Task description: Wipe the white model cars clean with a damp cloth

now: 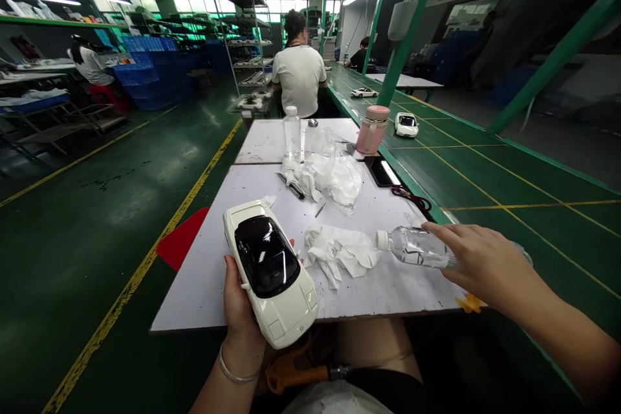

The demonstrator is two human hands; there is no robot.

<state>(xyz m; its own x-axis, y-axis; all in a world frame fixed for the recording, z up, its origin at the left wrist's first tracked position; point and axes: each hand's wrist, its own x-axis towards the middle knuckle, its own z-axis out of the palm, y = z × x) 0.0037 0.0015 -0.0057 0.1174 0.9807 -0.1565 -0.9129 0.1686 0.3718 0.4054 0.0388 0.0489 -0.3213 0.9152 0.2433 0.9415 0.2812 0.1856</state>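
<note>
My left hand (pixel 242 307) is wrapped round a white model car (pixel 288 310) with a black roof and glass, above the table's near left edge. The car's nose points toward me. At the right, my right hand (pixel 485 262) grips a clear plastic bottle (pixel 420 247) that lies sideways. Its white cap (pixel 383 240) is on and points left. Some liquid seems to be inside. A crumpled white cloth (pixel 339 252) lies on the table beside the cap, between the car and the bottle.
Farther up the white table (pixel 204 259) are more white cloths with plastic bags (pixel 334 174), an upright clear bottle (pixel 292 132), a pink flask (pixel 372 130) and a phone (pixel 383 171). A green conveyor (pixel 466 174) carries white model cars (pixel 406 125). An orange-handled tool (pixel 295 372) is near my lap.
</note>
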